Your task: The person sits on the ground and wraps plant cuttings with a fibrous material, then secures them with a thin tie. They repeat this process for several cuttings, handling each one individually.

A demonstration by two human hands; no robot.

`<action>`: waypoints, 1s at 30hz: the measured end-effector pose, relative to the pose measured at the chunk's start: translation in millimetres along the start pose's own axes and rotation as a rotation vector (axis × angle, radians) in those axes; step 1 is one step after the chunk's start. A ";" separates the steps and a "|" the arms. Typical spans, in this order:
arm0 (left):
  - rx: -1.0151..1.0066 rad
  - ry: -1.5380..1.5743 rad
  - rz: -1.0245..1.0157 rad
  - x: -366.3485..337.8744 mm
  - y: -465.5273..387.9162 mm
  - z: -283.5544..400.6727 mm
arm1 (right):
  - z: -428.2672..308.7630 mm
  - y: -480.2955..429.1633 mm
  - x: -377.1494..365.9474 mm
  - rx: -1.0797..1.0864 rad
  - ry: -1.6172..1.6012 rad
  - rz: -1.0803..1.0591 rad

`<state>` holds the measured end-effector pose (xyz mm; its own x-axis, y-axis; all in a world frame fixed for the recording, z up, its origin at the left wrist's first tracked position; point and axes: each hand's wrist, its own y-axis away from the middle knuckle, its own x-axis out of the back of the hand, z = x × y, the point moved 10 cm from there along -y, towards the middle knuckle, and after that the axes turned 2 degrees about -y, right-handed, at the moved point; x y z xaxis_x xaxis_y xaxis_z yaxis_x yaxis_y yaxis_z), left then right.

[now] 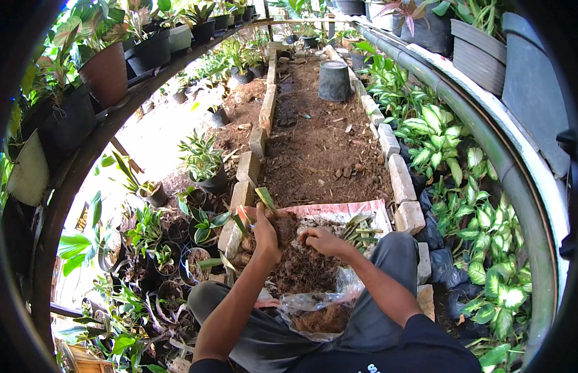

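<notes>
My left hand [266, 235] is closed around a fibre-wrapped plant cutting [286, 227], whose trimmed green leaf stub [265, 198] sticks up past the fingers. Just right of that bundle, my right hand [322, 242] hovers with curled fingers over a heap of dark fibrous potting mix [303, 272]. Whether its fingertips hold anything is hidden. The heap lies on a white and pink woven sack [359, 208]. Several cut leaf pieces [361, 231] rest on the sack's right side. Between my knees sits a clear plastic bag [321, 319] with brown coir fibre inside.
Brick edging [401, 179] borders a soil bed [317, 154] ahead, where an upturned black pot [334, 81] stands. Potted plants [207, 163] crowd the left side. Variegated leafy plants [431, 126] grow along the right, beneath a bamboo rail [475, 126].
</notes>
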<state>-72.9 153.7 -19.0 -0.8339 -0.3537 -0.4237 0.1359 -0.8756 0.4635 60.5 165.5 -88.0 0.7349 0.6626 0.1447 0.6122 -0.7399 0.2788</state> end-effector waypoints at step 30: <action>-0.019 -0.129 -0.190 -24.4 6.5 -5.1 | -70.1 29.2 49.1 0.523 -0.420 0.425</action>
<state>-49.0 155.0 -9.7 -0.9069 -0.1380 -0.3982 -0.0212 -0.9288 0.3701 94.0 184.6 -6.2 0.9214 0.2888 -0.2601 0.2357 -0.9473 -0.2168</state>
